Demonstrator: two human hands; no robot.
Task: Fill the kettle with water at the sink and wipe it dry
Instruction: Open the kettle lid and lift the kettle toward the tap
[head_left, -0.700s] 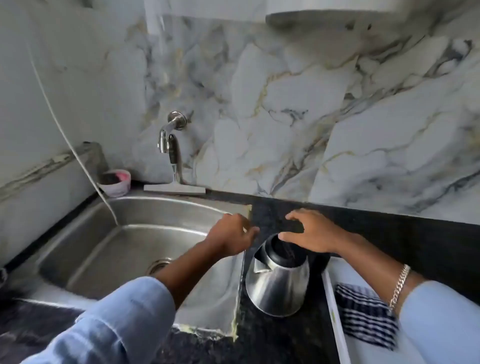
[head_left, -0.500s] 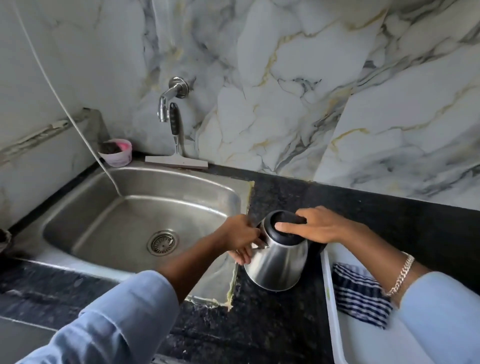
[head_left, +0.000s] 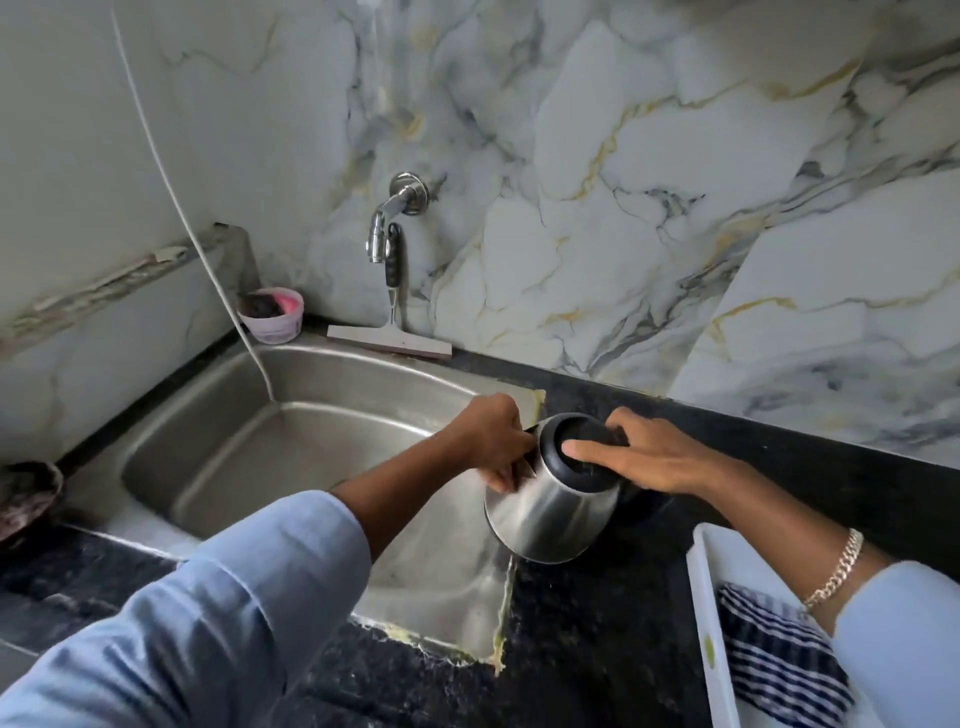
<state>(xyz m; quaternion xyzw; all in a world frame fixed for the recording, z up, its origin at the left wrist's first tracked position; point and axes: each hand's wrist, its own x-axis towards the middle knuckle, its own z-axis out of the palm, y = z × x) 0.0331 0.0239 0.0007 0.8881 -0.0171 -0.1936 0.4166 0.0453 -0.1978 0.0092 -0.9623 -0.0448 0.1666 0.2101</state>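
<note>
Kettle at the sink's right rim, both your hands on it

Your left hand (head_left: 496, 441) grips the steel kettle (head_left: 556, 514) at its spout side; your right hand (head_left: 649, 457) lies flat, fingers (head_left: 587, 449) extended on the lid; kettle tilted over the sink (head_left: 291, 415) edge.

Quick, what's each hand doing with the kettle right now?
Left hand: closed, gripping the kettle at its spout side.
Right hand: open, fingers flat on the kettle's black lid.

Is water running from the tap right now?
No, the tap shows no stream beneath its spout, and the kettle sits on the counter edge beside the sink, not under it.
</note>
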